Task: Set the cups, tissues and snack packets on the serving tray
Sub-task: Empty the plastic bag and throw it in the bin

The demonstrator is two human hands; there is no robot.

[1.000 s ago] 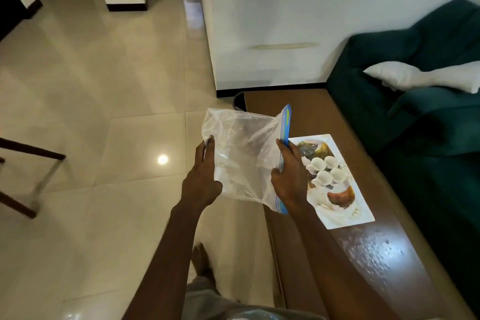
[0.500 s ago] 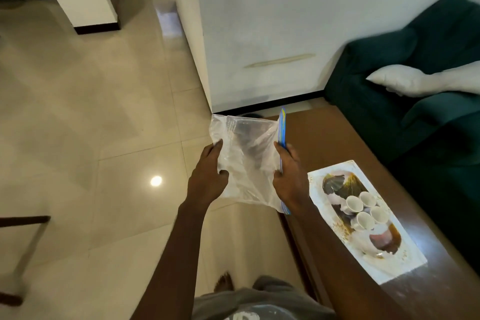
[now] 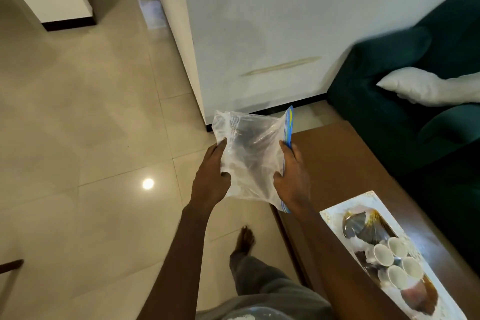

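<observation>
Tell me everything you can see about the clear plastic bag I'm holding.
The plastic bag is clear, thin and crinkled, with a blue zip strip along its right edge, so it is turned sideways. Whether anything is inside cannot be told. It is held in the air over the tiled floor. The left hand grips its left edge; the right hand grips the strip side.
</observation>
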